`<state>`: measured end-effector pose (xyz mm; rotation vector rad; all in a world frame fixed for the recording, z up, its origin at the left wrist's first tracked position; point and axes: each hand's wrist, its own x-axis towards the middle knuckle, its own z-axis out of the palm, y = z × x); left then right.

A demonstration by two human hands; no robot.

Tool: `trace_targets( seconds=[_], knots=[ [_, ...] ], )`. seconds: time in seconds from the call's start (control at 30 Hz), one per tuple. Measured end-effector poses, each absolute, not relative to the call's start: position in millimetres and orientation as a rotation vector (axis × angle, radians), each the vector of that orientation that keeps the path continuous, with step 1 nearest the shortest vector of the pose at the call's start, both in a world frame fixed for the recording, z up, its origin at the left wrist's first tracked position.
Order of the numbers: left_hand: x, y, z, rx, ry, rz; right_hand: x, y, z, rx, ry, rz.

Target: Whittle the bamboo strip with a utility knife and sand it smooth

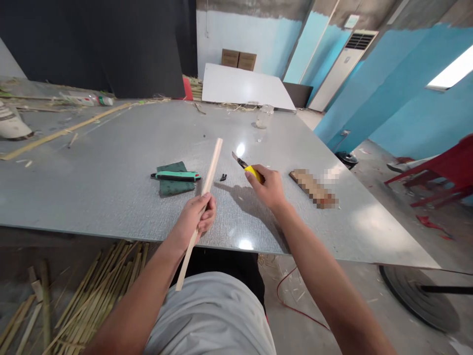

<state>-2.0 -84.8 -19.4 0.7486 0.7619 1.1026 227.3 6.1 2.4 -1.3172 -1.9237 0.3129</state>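
Note:
A long pale wooden strip (213, 165) slants upward over the table's front edge, with my left hand (197, 217) closed round its middle. My right hand (268, 185) grips a yellow utility knife (254, 173), its blade out and pointing up and left, apart from the strip. Left of the strip, a green and black cutter (177, 175) lies across a dark green sheet (173, 188). A small black piece (223, 177) rests on the table between my hands. To the right of my right hand lies a brown block (312, 187), partly pixelated.
The grey table (111, 197) spans the view. A glass jar (264, 117) stands near its far edge, and a yellowish strip (66, 130) lies at the left. Bamboo strips (107, 291) are piled below left. A round black base (417, 298) stands on the floor at right.

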Motion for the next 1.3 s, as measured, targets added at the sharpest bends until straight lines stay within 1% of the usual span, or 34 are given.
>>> trace_targets(
  seconds=[0.13,0.3,0.67,0.93,1.1,1.3],
  knots=[
    [-2.9,-86.4,-9.8,0.633,0.728,1.164,226.3,3.8,2.0,-1.232,-1.995,0.376],
    [-1.4,-86.0,-10.4,0.686,0.771,1.139,219.8,0.2,1.5,-1.129,-2.104,0.423],
    [-2.4,-84.7,-21.7,0.818,0.791,1.041,218.1,-1.0,2.6,-1.116,-2.152,0.427],
    [-0.9,-83.4,-22.6,0.799,0.819,1.063,221.2,2.1,-1.8,-1.181,-2.025,0.356],
    [0.7,-83.0,-23.6,0.827,0.836,1.065,216.4,-2.6,0.6,-1.105,-2.141,0.423],
    [2.7,-82.6,-27.5,0.894,0.895,1.069,212.1,-5.0,0.7,-1.074,-2.219,0.39]
  ],
)
